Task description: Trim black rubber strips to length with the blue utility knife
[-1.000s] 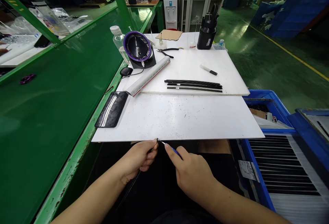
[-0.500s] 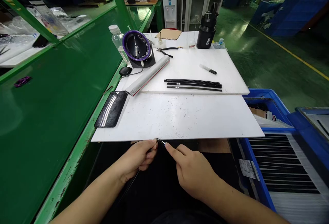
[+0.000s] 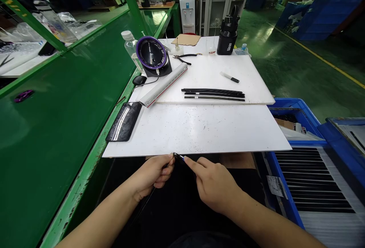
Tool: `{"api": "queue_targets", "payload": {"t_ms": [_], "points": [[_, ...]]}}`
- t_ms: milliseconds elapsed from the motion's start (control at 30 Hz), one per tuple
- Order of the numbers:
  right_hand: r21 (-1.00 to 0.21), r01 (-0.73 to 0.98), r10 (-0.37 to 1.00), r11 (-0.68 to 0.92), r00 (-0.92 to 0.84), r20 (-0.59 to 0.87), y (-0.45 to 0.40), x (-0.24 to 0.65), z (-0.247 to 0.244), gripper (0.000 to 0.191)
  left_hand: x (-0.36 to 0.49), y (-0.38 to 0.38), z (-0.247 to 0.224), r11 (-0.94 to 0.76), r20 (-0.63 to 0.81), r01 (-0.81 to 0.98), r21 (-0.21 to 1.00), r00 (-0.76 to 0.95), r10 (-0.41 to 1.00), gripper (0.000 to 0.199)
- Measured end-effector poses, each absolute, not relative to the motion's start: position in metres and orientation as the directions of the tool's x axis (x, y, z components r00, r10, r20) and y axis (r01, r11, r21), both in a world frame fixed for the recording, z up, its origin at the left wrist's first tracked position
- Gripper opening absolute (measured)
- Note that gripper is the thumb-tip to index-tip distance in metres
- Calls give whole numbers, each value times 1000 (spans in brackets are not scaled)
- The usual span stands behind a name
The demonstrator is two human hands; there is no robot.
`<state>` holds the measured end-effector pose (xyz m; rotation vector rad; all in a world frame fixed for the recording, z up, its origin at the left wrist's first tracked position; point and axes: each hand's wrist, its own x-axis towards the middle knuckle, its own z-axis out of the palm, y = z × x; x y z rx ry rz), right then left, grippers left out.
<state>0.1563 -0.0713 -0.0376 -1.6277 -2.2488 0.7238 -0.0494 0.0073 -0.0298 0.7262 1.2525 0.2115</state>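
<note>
In front of the table's near edge, my left hand point(image 3: 160, 171) is closed around a thin black strip point(image 3: 147, 201), whose tail runs down toward my lap. The strip's upper end sticks out between thumb and forefinger. My right hand point(image 3: 214, 182) grips a slim knife-like tool point(image 3: 179, 157) with a bit of blue on it, the forefinger stretched along it. Its shiny tip meets the strip's end at my left fingertips. Most of the tool's handle is hidden in the palm. Several black strips point(image 3: 213, 92) lie side by side on the white board point(image 3: 242, 69).
A phone point(image 3: 124, 122), a long narrow box point(image 3: 164, 85) and a purple-rimmed round fan-like device point(image 3: 152, 52) line the left side. Pliers point(image 3: 184, 57), a capped knife point(image 3: 229, 77) and a black bottle point(image 3: 228, 35) sit farther back. Blue crates point(image 3: 296, 187) stand at right.
Both hands keep almost the same pose, the tool's tip still at the strip's end. The view has shifted slightly. A person has come into sight in the far background.
</note>
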Motion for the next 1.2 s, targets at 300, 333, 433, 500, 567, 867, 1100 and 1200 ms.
{"api": "queue_targets", "payload": {"t_ms": [300, 333, 433, 500, 567, 867, 1100, 1200], "points": [[-589, 781, 938, 209, -331, -106, -71, 156, -31, 64, -50, 6, -31, 757, -780, 227, 613, 331, 532, 38], [-577, 788, 937, 215, -333, -106, -71, 156, -31, 64, -50, 7, -31, 758, -782, 229, 611, 327, 531, 38], [-509, 823, 933, 252, -347, -100, -72, 155, -32, 65, -50, 7, -30, 757, -787, 241, 607, 318, 529, 39], [-454, 844, 927, 286, -364, -93, -72, 155, -34, 66, -49, 7, -30, 755, -787, 249, 607, 319, 528, 39], [-415, 855, 922, 312, -377, -85, -72, 156, -35, 67, -49, 8, -30, 753, -786, 251, 608, 321, 528, 40], [-641, 743, 933, 194, -341, -114, -65, 163, -34, 62, -49, 8, -28, 742, -781, 263, 617, 318, 537, 42], [-567, 788, 934, 238, -346, -89, -70, 158, -33, 64, -50, 7, -27, 742, -781, 264, 616, 327, 533, 42], [-415, 853, 924, 316, -375, -67, -73, 154, -37, 67, -49, 8, -28, 745, -787, 271, 609, 325, 525, 43]]}}
